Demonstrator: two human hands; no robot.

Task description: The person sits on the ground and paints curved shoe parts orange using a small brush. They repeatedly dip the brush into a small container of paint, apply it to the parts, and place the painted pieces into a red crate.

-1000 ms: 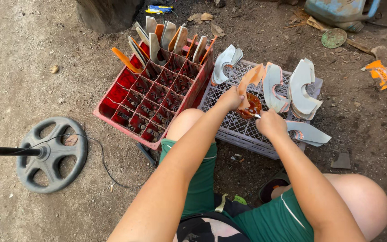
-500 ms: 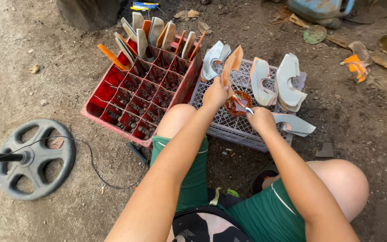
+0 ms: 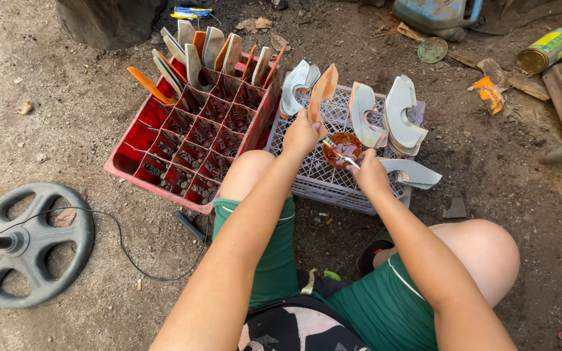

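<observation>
While I am sitting over the grey crate (image 3: 333,182), my left hand (image 3: 302,133) is closing around an orange-coated curved piece (image 3: 322,91), holding it upright. My right hand (image 3: 370,172) is pinching a small brush (image 3: 338,153) whose tip is dipping into the orange bowl (image 3: 342,147) resting on that crate, beside the red crate (image 3: 164,140).

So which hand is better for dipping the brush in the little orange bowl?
Probably the right hand. It holds the brush, whose tip sits at the orange bowl on the grey crate. The left hand is busy holding up a curved orange piece.
</observation>
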